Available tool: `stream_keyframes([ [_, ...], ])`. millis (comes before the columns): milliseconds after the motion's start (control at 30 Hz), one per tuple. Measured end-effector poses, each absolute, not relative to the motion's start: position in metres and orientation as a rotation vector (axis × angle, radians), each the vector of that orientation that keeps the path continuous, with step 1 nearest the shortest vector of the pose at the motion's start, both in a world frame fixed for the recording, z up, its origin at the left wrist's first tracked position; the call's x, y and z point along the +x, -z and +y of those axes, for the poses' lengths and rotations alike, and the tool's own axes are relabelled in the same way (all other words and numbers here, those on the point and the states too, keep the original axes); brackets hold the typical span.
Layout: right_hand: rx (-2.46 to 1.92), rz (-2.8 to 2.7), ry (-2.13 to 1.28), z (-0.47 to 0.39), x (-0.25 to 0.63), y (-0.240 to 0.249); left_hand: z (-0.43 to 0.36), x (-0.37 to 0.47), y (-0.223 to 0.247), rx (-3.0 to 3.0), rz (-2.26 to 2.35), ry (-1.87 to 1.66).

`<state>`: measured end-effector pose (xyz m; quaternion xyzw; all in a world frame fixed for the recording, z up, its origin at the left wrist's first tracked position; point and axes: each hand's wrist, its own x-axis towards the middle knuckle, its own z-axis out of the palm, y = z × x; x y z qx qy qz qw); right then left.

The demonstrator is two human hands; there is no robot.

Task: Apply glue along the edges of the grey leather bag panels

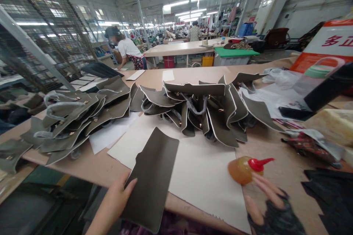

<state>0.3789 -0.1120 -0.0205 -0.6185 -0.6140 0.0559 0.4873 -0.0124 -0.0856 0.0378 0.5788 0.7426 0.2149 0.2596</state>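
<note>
My left hand (118, 194) is closed on the edge of a dark olive leather-like panel (156, 176), thumb on its upper face. The panel is tilted over the table's near edge and partly covers a large white sheet (204, 176). My right hand (267, 205), in a dark fingerless covering, has its thumb and fingers apart. Its fingertips are beside an amber squeeze bottle (241, 170) with a red nozzle (259, 163); whether they touch it I cannot tell. The bottle leans on its side at the sheet's right edge.
Matching panels with wrapped handles and metal fittings lie in a left pile (79, 117) and a middle pile (193, 106). Right are a black stand (328, 91), plastic bags (284, 77) and black pieces (331, 198). A person in white (131, 49) bends beyond the table.
</note>
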Motion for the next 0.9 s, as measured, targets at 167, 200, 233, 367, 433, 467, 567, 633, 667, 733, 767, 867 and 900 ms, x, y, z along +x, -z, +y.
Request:
stream_keyframes([
  [167, -1.39, -1.418, -1.246, -0.097, 0.284, 0.023, -0.089, -0.002, -0.044, 1.495, 1.938, -0.674],
  [200, -1.386, -1.34, -1.357, -0.09, 0.269, 0.024, -0.092, -0.001, -0.044, 1.487, 1.947, -0.706],
  [233, -1.389, -1.253, -1.442, -0.083, 0.256, 0.024, -0.096, 0.0, -0.044, 1.478, 1.959, -0.743],
  [367, -1.404, -1.03, -1.642, -0.064, 0.232, 0.017, -0.113, 0.003, -0.045, 1.395, 1.962, -0.882],
  [433, -1.397, -1.037, -1.722, -0.059, 0.229, 0.012, -0.121, 0.004, -0.046, 1.33, 1.935, -0.935],
  [467, -1.387, -1.049, -1.76, -0.058, 0.228, 0.01, -0.125, 0.004, -0.046, 1.298, 1.927, -0.962],
  [567, -1.335, -1.057, -1.825, -0.057, 0.223, 0.004, -0.134, 0.002, -0.046, 1.21, 1.917, -1.026],
  [633, -1.267, -1.069, -1.809, -0.058, 0.22, 0.0, -0.139, 0.0, -0.045, 1.179, 1.899, -1.04],
  [667, -1.24, -1.09, -1.764, -0.058, 0.219, -0.002, -0.141, 0.0, -0.044, 1.179, 1.898, -1.03],
  [733, -1.189, -1.152, -1.64, -0.058, 0.219, -0.007, -0.144, -0.001, -0.042, 1.201, 1.905, -0.993],
  [767, -1.167, -1.187, -1.582, -0.059, 0.22, -0.009, -0.145, 0.0, -0.041, 1.21, 1.914, -0.977],
  [867, -1.142, -1.294, -1.469, -0.061, 0.226, -0.017, -0.146, 0.003, -0.037, 1.23, 1.915, -0.967],
  [900, -1.154, -1.324, -1.43, -0.061, 0.228, -0.019, -0.146, 0.004, -0.035, 1.235, 1.905, -0.972],
])
